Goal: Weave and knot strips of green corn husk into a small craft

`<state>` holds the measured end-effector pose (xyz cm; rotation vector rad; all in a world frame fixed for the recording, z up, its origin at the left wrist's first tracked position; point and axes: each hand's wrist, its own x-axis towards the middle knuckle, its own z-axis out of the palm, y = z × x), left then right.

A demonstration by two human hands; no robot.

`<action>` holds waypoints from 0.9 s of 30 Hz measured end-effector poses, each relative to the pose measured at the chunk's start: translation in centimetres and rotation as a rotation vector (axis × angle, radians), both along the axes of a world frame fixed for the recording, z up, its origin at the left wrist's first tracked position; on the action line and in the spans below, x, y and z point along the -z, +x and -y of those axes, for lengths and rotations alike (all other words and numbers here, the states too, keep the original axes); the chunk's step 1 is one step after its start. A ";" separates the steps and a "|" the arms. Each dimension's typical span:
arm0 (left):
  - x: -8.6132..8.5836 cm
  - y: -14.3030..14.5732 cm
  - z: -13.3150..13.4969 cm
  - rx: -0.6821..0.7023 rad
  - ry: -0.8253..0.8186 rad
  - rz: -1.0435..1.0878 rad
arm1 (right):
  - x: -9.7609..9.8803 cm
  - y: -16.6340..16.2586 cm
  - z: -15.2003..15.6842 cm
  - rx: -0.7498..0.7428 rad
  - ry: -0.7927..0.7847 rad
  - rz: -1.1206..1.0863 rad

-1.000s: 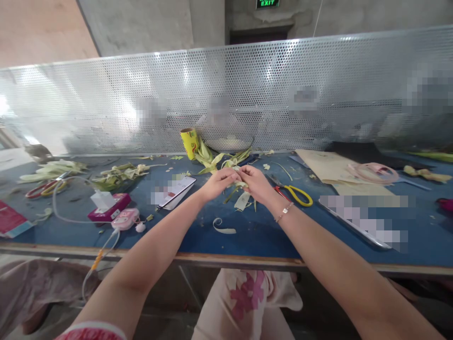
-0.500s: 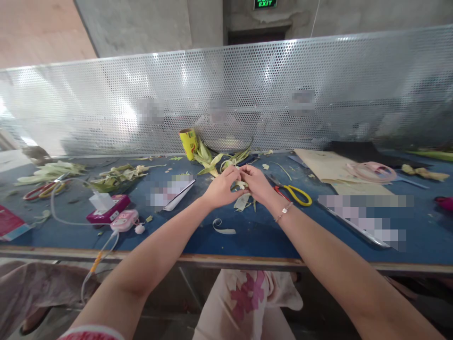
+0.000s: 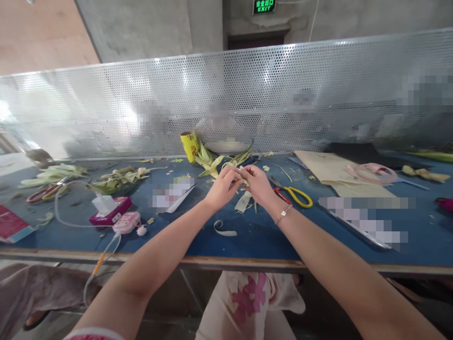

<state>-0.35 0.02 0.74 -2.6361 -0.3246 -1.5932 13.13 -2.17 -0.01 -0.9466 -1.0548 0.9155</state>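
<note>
My left hand (image 3: 223, 188) and my right hand (image 3: 255, 183) meet over the middle of the table, fingertips pinched together. Between them shows a small pale piece of corn husk (image 3: 241, 168), mostly covered by the fingers. Green-yellow corn husks (image 3: 209, 166) lie just beyond the left hand. A flat pale husk scrap (image 3: 243, 202) rests on the table below the fingers, with a curled pale strip (image 3: 226, 232) nearer to me. Scissors (image 3: 300, 199) with a yellow and a red handle lie to the right of my right wrist.
A yellow roll (image 3: 190, 146) stands before the perforated metal screen (image 3: 141, 85). To the left are a magenta box (image 3: 111, 211), a pink case with a cable (image 3: 126, 222), husk heaps (image 3: 120, 178) and red-handled scissors (image 3: 38, 195). Brown paper (image 3: 318, 166) and a pale-coloured flat device (image 3: 357, 225) lie right.
My left hand's fingers have shifted slightly, narrowing the gap beneath them, and a pale bit now shows above the fingertips. The whole view has moved slightly; the table things stay put.
</note>
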 end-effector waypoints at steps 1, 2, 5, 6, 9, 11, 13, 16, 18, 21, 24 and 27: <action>0.0 0.0 -0.1 0.001 0.001 0.013 | 0.0 0.0 -0.1 0.011 0.009 -0.002; 0.0 -0.1 -0.1 -0.003 0.000 0.022 | 0.0 0.0 -0.1 0.022 0.020 -0.006; -0.1 -0.3 0.1 -0.038 0.004 0.018 | 0.0 0.1 -0.2 0.049 0.073 -0.028; -0.1 -0.3 0.3 -0.042 0.004 0.004 | 0.0 0.1 -0.2 0.056 0.092 -0.037; -0.2 -0.4 0.7 -0.003 -0.018 -0.064 | 0.0 0.4 -0.3 0.096 0.131 -0.041; -0.3 -0.3 0.9 0.027 -0.063 -0.098 | 0.1 0.6 -0.5 0.150 0.135 -0.024; -0.5 -0.3 1.1 0.056 -0.133 -0.112 | 0.2 0.9 -0.6 0.203 0.137 -0.006; -0.7 -0.1 1.4 0.105 -0.305 -0.113 | 0.1 1.1 -0.6 0.262 0.144 0.020; -0.8 0.1 1.7 0.098 -0.457 -0.081 | -0.1 1.2 -0.5 0.287 0.150 0.054; -0.8 0.3 2.0 0.044 -0.730 -0.019 | -0.4 1.2 -0.1 0.298 0.162 0.094; -0.8 0.5 1.8 0.039 -0.919 -0.015 | -0.6 1.2 0.3 0.313 0.159 0.106; -0.7 0.5 1.5 0.078 -0.968 -0.054 | -0.8 1.1 0.5 0.321 0.156 0.107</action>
